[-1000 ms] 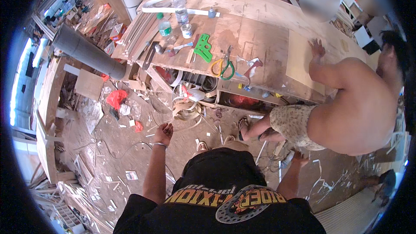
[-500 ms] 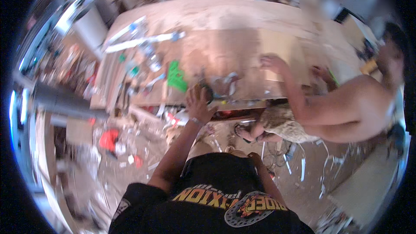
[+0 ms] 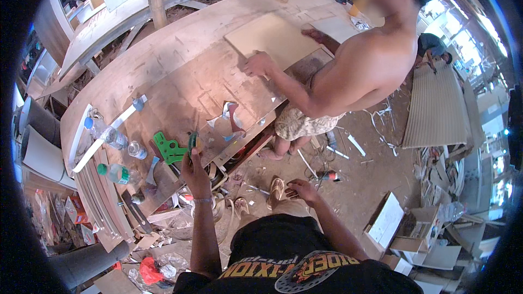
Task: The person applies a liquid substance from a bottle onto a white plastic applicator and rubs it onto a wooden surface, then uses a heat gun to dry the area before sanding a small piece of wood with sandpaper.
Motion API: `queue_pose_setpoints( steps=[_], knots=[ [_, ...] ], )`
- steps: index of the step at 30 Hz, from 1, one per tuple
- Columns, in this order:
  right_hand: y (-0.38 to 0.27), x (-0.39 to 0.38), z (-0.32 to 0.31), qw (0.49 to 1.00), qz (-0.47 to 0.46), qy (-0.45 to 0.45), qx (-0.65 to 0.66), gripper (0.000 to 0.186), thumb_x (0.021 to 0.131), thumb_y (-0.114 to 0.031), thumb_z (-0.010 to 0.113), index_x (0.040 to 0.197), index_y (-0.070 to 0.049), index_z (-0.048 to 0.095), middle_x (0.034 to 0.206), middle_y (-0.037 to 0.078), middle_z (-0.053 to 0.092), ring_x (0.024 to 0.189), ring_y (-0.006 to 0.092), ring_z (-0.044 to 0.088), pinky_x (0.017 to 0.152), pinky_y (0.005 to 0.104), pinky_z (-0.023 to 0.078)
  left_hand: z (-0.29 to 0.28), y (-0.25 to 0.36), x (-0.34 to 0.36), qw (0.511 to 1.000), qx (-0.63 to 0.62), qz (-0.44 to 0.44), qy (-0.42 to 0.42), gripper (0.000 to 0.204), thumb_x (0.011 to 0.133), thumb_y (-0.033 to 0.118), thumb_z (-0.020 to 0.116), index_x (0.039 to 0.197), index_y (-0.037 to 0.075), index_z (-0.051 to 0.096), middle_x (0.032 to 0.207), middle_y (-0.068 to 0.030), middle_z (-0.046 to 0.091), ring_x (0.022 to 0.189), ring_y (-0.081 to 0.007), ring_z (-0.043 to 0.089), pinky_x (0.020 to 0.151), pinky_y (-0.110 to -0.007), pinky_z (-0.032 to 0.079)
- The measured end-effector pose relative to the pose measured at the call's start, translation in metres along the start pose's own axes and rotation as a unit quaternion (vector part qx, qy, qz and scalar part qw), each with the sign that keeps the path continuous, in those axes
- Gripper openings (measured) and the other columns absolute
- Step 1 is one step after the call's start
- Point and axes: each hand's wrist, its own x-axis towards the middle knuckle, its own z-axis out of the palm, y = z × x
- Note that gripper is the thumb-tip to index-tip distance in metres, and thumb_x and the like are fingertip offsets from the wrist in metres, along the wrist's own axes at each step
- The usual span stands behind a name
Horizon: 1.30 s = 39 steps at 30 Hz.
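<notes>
My left hand [image 3: 194, 175] is at the near edge of the workbench [image 3: 180, 84], its fingers closed on a small dark-green rounded thing [image 3: 193, 140] whose kind I cannot make out. Just left of it lies a bright green pistol-shaped piece [image 3: 170, 148]. To the right, a torn-looking scrap [image 3: 233, 115] in white and dark red rests on the wood. My right hand [image 3: 303, 190] hangs over the floor, apart from everything, its fingers loosely spread and holding nothing.
A co-worker [image 3: 370, 71] leans over the bench at the right, one hand at a pale board [image 3: 272, 38]. Plastic bottles [image 3: 114, 137], a white strip [image 3: 90, 155] and wooden strips [image 3: 103, 201] lie at the left. A corded tool [image 3: 329, 176] sits on the littered floor.
My view has swung to the right, so the bench appears farther left. My left hand, earlier spread over a dark rounded thing, now grips it. My right hand has come into sight.
</notes>
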Motion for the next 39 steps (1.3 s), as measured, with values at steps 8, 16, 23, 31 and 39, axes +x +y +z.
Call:
queue_pose_setpoints(
  steps=[8, 16, 23, 31, 39],
  knots=[
    [-0.104, -0.069, 0.068, 0.975, -0.135, -0.175, 0.019, 0.056, 0.101, -0.034, 0.057, 0.142, 0.0, 0.042, 0.132, 0.015, 0.058, 0.12, 0.0235, 0.057, 0.099, 0.0379, 0.048, 0.005, 0.039, -0.11, 0.985, -0.024, -0.111, -0.133, 0.035, 0.103, 0.034, 0.049, 0.093, 0.002, 0.06, 0.09, -0.0016, 0.059, 0.084, -0.0127, 0.054, 0.073, -0.027, 0.043],
    [-0.024, -0.101, 0.001, 0.938, -0.077, -0.229, 0.248, 0.051, 0.102, -0.031, 0.053, 0.144, -0.003, 0.042, 0.135, 0.015, 0.056, 0.121, 0.0267, 0.056, 0.103, 0.0418, 0.045, 0.061, -0.014, -0.196, 0.852, -0.091, -0.391, -0.337, 0.034, 0.106, 0.032, 0.042, 0.1, 0.004, 0.06, 0.094, -0.0058, 0.064, 0.088, -0.0155, 0.062, 0.081, -0.031, 0.05],
    [0.033, -0.148, -0.139, 0.899, -0.141, 0.016, 0.415, 0.025, 0.099, -0.028, 0.059, 0.111, -0.006, 0.062, 0.103, 0.009, 0.068, 0.092, 0.0209, 0.066, 0.082, 0.0378, 0.053, 0.217, -0.019, -0.289, 0.657, -0.124, -0.443, -0.597, 0.047, 0.103, 0.045, 0.047, 0.127, 0.006, 0.058, 0.112, -0.0071, 0.065, 0.099, -0.0144, 0.064, 0.086, -0.032, 0.053],
    [0.239, -0.156, -0.317, 0.895, -0.131, 0.317, 0.286, 0.018, 0.094, -0.014, 0.055, 0.109, -0.007, 0.062, 0.097, 0.011, 0.069, 0.089, 0.0238, 0.068, 0.077, 0.0378, 0.056, 0.295, -0.116, -0.328, 0.532, 0.194, 0.073, -0.821, 0.038, 0.097, 0.04, 0.054, 0.106, 0.004, 0.063, 0.094, -0.0135, 0.067, 0.087, -0.0215, 0.064, 0.081, -0.038, 0.051],
    [0.291, -0.157, -0.334, 0.925, 0.103, 0.319, 0.181, 0.017, 0.093, -0.025, 0.058, 0.098, -0.009, 0.058, 0.08, 0.008, 0.062, 0.068, 0.0225, 0.061, 0.058, 0.0355, 0.05, 0.188, -0.074, -0.121, 0.604, 0.559, -0.057, -0.566, 0.047, 0.09, 0.04, 0.055, 0.093, -0.005, 0.071, 0.097, -0.0228, 0.071, 0.084, -0.0348, 0.069, 0.08, -0.05, 0.051]
  ],
)
